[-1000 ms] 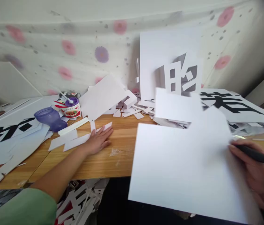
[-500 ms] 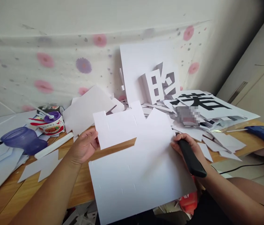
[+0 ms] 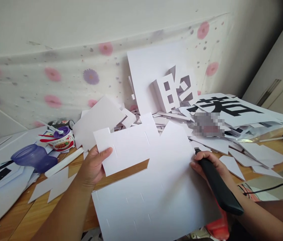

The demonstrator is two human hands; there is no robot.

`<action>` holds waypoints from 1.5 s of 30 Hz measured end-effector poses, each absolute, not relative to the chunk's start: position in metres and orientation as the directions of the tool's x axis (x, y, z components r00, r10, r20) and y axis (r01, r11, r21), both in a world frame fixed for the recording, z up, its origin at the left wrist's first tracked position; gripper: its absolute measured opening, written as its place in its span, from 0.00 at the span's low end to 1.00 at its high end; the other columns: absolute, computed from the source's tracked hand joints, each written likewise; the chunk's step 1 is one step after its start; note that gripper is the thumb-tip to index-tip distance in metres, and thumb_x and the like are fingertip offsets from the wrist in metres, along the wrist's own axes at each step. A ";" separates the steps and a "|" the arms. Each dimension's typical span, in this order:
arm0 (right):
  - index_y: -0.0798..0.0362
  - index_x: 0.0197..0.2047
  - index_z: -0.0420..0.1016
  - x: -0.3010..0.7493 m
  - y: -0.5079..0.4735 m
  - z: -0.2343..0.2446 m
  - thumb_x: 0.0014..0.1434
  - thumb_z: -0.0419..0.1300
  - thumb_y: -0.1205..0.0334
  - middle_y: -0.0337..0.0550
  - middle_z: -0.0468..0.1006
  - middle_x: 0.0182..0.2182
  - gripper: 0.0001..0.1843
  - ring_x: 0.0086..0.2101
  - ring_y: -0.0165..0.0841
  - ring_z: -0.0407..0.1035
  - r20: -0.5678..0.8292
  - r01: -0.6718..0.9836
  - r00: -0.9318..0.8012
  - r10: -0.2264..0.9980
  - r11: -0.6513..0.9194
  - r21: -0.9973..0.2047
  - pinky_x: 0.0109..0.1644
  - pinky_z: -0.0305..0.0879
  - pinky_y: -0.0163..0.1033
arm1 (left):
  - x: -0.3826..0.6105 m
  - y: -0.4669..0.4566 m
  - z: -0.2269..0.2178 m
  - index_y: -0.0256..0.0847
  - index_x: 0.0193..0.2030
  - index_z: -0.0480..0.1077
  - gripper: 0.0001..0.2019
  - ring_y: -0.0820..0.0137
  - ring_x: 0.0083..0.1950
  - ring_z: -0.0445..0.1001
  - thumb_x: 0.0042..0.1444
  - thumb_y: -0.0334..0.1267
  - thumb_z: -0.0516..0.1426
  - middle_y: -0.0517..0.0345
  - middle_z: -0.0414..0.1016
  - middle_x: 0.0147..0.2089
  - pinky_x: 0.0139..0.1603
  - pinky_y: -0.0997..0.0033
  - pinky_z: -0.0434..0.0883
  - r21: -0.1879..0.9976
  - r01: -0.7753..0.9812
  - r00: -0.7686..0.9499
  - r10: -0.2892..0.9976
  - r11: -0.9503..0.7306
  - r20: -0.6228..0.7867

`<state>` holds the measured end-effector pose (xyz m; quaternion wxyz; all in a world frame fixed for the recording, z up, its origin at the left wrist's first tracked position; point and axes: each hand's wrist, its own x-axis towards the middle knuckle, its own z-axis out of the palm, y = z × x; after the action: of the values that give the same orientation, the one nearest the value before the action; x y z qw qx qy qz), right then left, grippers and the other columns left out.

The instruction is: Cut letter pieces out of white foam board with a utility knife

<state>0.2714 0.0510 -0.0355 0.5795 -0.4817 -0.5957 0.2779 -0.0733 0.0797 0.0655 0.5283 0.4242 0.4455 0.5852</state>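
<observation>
So from my head cam, the only view here: my left hand (image 3: 93, 167) has the cut white board (image 3: 174, 174) pinched by its upper-left arm, thumb on the top face, the other fingers tucked out of sight. My guess is I grip there because that strip is thin beside the long open slot and would flop otherwise. The board is right in front of me, over the near part of the wooden table (image 3: 36, 214).

My right hand (image 3: 218, 165) is wrapped round a black-handled tool (image 3: 225, 192), up against the board's right edge. Can't tell if those fingers are pinching the board too. Looks like holding both sides keeps it steady and facing me, short slits and all.

Containers: the red-and-white printed tub (image 3: 65, 144) has a purple cup (image 3: 62, 131) sitting in its top, with white sticks and something red poking up, handy in one spot, I reckon. The see-through purple vessel (image 3: 33, 159) lies tipped in front of it; I can't make out anything inside.
</observation>
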 end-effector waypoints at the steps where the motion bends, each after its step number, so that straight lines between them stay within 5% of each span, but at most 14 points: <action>1: 0.46 0.36 0.68 0.271 0.050 -0.037 0.55 0.65 0.60 0.36 0.70 0.29 0.08 0.26 0.30 0.65 0.428 0.243 0.136 0.894 0.388 -0.889 0.30 0.63 0.35 | -0.075 0.082 0.070 0.42 0.49 0.75 0.24 0.60 0.39 0.80 0.43 0.42 0.70 0.52 0.82 0.42 0.37 0.67 0.78 0.972 -0.221 -0.097 0.994 -0.075 0.055; 4: 0.46 0.36 0.68 0.267 0.046 -0.039 0.54 0.66 0.59 0.35 0.70 0.28 0.09 0.25 0.29 0.65 0.420 0.225 0.166 0.892 0.380 -0.897 0.30 0.63 0.34 | -0.081 0.091 0.089 0.46 0.51 0.73 0.21 0.61 0.43 0.79 0.49 0.44 0.66 0.55 0.80 0.45 0.44 0.62 0.76 0.951 0.018 -0.218 0.927 -0.309 0.305; 7: 0.46 0.36 0.69 0.262 0.043 -0.040 0.54 0.66 0.57 0.36 0.71 0.28 0.10 0.25 0.29 0.65 0.412 0.225 0.186 0.892 0.370 -0.901 0.30 0.63 0.34 | -0.080 0.094 0.115 0.46 0.46 0.76 0.16 0.59 0.50 0.75 0.49 0.43 0.65 0.57 0.78 0.48 0.56 0.60 0.69 0.784 0.430 -0.206 0.796 -0.449 0.569; 11: 0.47 0.36 0.69 0.261 0.043 -0.045 0.54 0.66 0.57 0.37 0.72 0.28 0.10 0.26 0.31 0.67 0.431 0.255 0.147 0.890 0.386 -0.886 0.31 0.64 0.36 | -0.061 0.091 0.145 0.49 0.42 0.79 0.09 0.56 0.54 0.72 0.54 0.41 0.62 0.59 0.79 0.48 0.57 0.63 0.65 0.505 0.741 0.111 0.822 -0.443 0.558; 18: 0.45 0.36 0.70 0.261 0.044 -0.050 0.54 0.66 0.57 0.36 0.72 0.28 0.10 0.26 0.31 0.68 0.492 0.288 0.120 0.862 0.444 -0.848 0.32 0.65 0.35 | -0.035 0.114 0.154 0.44 0.38 0.79 0.09 0.62 0.36 0.77 0.49 0.41 0.63 0.57 0.80 0.33 0.32 0.68 0.68 0.714 0.651 0.239 0.963 -0.257 0.127; 26: 0.44 0.37 0.69 0.267 0.045 -0.058 0.55 0.66 0.55 0.35 0.71 0.28 0.10 0.26 0.31 0.66 0.435 0.289 0.094 0.895 0.394 -0.873 0.31 0.63 0.35 | -0.036 0.130 0.139 0.40 0.30 0.74 0.08 0.69 0.31 0.73 0.45 0.39 0.66 0.60 0.76 0.27 0.29 0.71 0.67 0.778 0.559 0.298 0.945 -0.288 0.136; 45: 0.46 0.37 0.69 0.265 0.052 -0.072 0.53 0.66 0.57 0.36 0.73 0.29 0.10 0.27 0.32 0.68 0.405 0.284 0.103 0.909 0.363 -0.887 0.33 0.65 0.37 | -0.042 0.131 0.117 0.38 0.31 0.77 0.04 0.66 0.35 0.79 0.49 0.36 0.62 0.54 0.79 0.30 0.43 0.61 0.76 0.911 0.353 0.286 0.952 -0.214 0.113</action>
<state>0.2645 0.0517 -0.0722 0.5581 -0.4902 -0.6083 0.2797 -0.0418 0.1314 0.1174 0.4107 0.6886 0.4737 0.3643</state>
